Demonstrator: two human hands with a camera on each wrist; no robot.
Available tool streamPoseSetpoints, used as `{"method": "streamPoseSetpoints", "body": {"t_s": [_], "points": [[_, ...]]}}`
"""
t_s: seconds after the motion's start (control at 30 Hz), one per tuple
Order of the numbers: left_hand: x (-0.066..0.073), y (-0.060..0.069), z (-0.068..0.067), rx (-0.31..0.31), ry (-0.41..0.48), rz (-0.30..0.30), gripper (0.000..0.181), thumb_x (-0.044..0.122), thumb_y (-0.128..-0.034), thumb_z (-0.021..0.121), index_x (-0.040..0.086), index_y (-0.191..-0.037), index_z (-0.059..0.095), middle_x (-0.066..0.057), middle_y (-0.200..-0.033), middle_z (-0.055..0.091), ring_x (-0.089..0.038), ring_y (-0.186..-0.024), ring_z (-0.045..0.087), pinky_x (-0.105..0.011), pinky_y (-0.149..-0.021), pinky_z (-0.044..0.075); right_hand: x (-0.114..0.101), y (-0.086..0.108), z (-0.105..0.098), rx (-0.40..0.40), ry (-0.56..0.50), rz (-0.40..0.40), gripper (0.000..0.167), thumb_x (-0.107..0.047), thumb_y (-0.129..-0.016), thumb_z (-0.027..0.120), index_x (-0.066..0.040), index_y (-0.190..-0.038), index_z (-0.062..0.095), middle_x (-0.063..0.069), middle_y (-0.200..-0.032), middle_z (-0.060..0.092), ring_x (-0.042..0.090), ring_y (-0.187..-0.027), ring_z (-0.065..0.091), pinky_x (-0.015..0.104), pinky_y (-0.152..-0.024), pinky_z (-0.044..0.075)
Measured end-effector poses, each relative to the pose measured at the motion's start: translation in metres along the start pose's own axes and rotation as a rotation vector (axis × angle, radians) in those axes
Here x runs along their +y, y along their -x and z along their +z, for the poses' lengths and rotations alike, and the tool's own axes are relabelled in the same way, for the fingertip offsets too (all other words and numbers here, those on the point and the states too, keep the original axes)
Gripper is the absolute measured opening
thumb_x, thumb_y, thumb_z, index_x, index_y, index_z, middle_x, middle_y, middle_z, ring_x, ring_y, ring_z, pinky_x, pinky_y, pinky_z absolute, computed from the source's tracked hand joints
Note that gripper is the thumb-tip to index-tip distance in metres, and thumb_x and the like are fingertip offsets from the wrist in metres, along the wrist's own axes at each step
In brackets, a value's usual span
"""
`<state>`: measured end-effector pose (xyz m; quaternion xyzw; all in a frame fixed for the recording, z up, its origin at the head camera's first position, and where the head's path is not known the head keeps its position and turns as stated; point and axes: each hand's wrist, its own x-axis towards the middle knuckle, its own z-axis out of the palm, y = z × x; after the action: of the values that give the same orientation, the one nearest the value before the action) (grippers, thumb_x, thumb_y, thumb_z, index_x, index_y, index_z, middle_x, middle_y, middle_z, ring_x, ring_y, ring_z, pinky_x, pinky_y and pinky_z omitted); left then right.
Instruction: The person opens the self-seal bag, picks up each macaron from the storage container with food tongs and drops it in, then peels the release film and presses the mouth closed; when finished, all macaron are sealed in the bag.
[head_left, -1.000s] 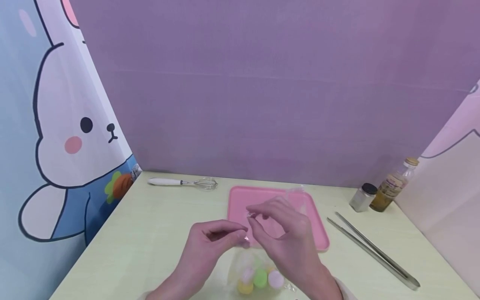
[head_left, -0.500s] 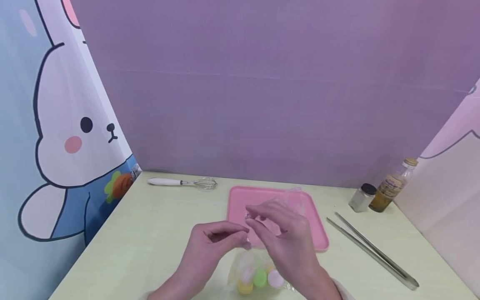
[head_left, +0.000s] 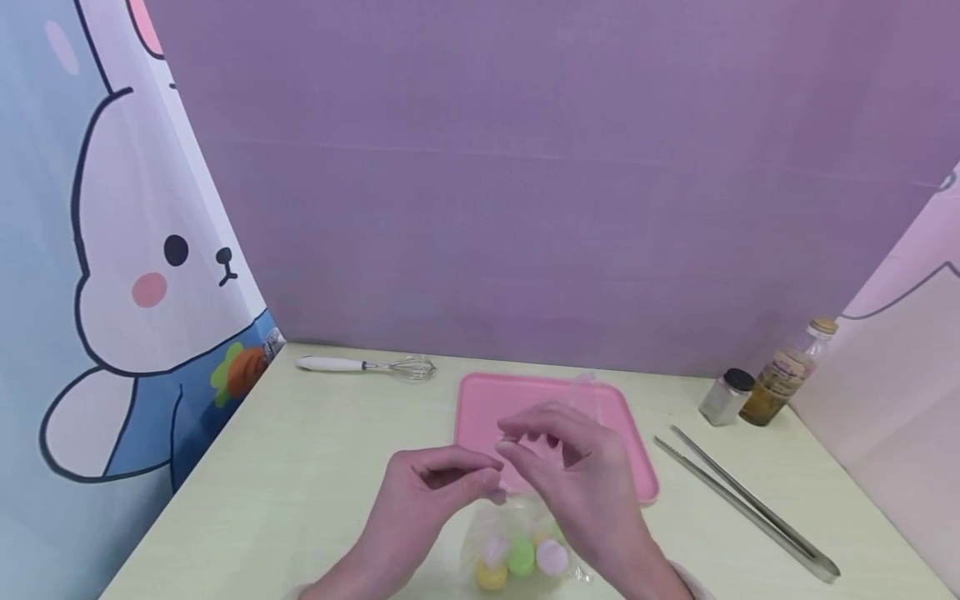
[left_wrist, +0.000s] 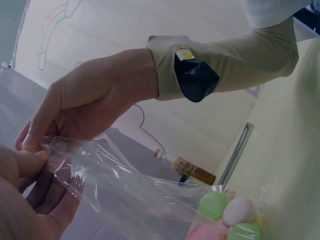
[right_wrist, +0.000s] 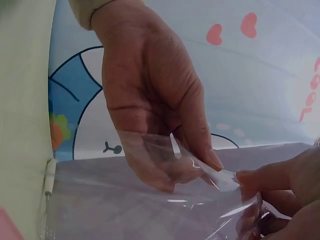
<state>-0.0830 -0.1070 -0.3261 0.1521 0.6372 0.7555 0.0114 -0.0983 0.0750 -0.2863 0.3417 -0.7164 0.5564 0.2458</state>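
Note:
A clear plastic bag [left_wrist: 120,175] hangs from both hands, its upper edge pinched between fingertips and thumbs. Pastel round pieces sit at its bottom: a green one [head_left: 521,556], a lilac one [head_left: 551,557] and a yellow one [head_left: 491,575] show most plainly. My left hand [head_left: 420,508] pinches the rim from the left, thumb against forefinger. Slightly higher, my right hand [head_left: 581,475] pinches another part of the rim. In the right wrist view, film stretches across the left hand [right_wrist: 155,95]. How far the bag's mouth is parted, I cannot tell.
Behind the hands lies a pink tray [head_left: 480,400]. A whisk [head_left: 367,365] with a white handle is at the back left. Metal tongs [head_left: 750,504] lie on the right, with a black-lidded jar [head_left: 726,397] and a corked bottle [head_left: 787,372] beyond them.
Both hands shift very slightly to the right, still pinching the bag. The loose film above the right hand has changed shape. The tools and tray stay put.

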Motion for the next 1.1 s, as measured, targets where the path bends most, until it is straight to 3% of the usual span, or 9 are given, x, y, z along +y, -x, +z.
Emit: {"method": "streamPoseSetpoints", "body": {"t_s": [0.27, 0.43, 0.6, 0.8, 0.93, 1.1], "points": [[0.000, 0.000, 0.001, 0.007, -0.015, -0.008, 0.019, 0.016, -0.0908, 0.077, 0.001, -0.102, 0.077, -0.016, -0.088, 0.075, -0.027, -0.089, 0.073, -0.039, -0.094, 0.057, -0.003, 0.001, -0.001, 0.021, -0.043, 0.074, 0.021, 0.008, -0.084, 0.077, -0.005, -0.101, 0.079, 0.003, -0.088, 0.074, 0.015, -0.080, 0.059, 0.024, -0.065, 0.044], [-0.001, 0.000, 0.001, 0.007, -0.021, -0.008, 0.018, 0.017, -0.0906, 0.077, 0.002, -0.101, 0.077, -0.015, -0.087, 0.075, -0.025, -0.087, 0.072, -0.039, -0.093, 0.057, 0.001, 0.002, -0.001, 0.033, -0.014, -0.004, 0.023, 0.013, -0.084, 0.074, -0.003, -0.100, 0.078, 0.005, -0.088, 0.074, 0.014, -0.077, 0.059, 0.022, -0.065, 0.046], [-0.002, 0.000, 0.001, 0.001, -0.005, -0.014, 0.018, 0.016, -0.0908, 0.077, 0.002, -0.101, 0.077, -0.014, -0.087, 0.075, -0.024, -0.086, 0.072, -0.040, -0.093, 0.058, 0.005, 0.003, 0.000, 0.043, 0.108, -0.109, 0.025, 0.013, -0.082, 0.075, -0.007, -0.098, 0.076, 0.002, -0.087, 0.073, 0.012, -0.073, 0.058, 0.020, -0.064, 0.047], [-0.002, 0.002, 0.001, 0.007, -0.007, -0.023, 0.019, 0.017, -0.0907, 0.077, 0.001, -0.100, 0.077, -0.014, -0.085, 0.074, -0.024, -0.085, 0.072, -0.040, -0.093, 0.057, 0.005, 0.005, 0.003, 0.079, 0.230, -0.110, 0.022, 0.008, -0.084, 0.075, -0.011, -0.094, 0.073, -0.004, -0.084, 0.070, 0.009, -0.068, 0.053, 0.018, -0.060, 0.044], [-0.001, 0.003, 0.002, 0.002, -0.013, 0.005, 0.019, 0.016, -0.0910, 0.077, 0.000, -0.101, 0.077, -0.014, -0.085, 0.075, -0.024, -0.085, 0.072, -0.039, -0.093, 0.057, 0.005, 0.008, 0.008, 0.112, 0.243, -0.086, 0.021, 0.009, -0.087, 0.073, -0.010, -0.094, 0.069, -0.006, -0.083, 0.067, 0.009, -0.068, 0.051, 0.019, -0.058, 0.043], [-0.001, 0.003, 0.002, -0.027, -0.004, 0.075, 0.014, 0.012, -0.0924, 0.075, 0.000, -0.099, 0.077, -0.014, -0.084, 0.074, -0.024, -0.084, 0.071, -0.040, -0.093, 0.057, 0.005, 0.009, 0.015, 0.153, 0.149, -0.091, 0.019, 0.012, -0.091, 0.065, -0.006, -0.098, 0.067, 0.000, -0.086, 0.065, 0.013, -0.072, 0.051, 0.023, -0.059, 0.043]]}}
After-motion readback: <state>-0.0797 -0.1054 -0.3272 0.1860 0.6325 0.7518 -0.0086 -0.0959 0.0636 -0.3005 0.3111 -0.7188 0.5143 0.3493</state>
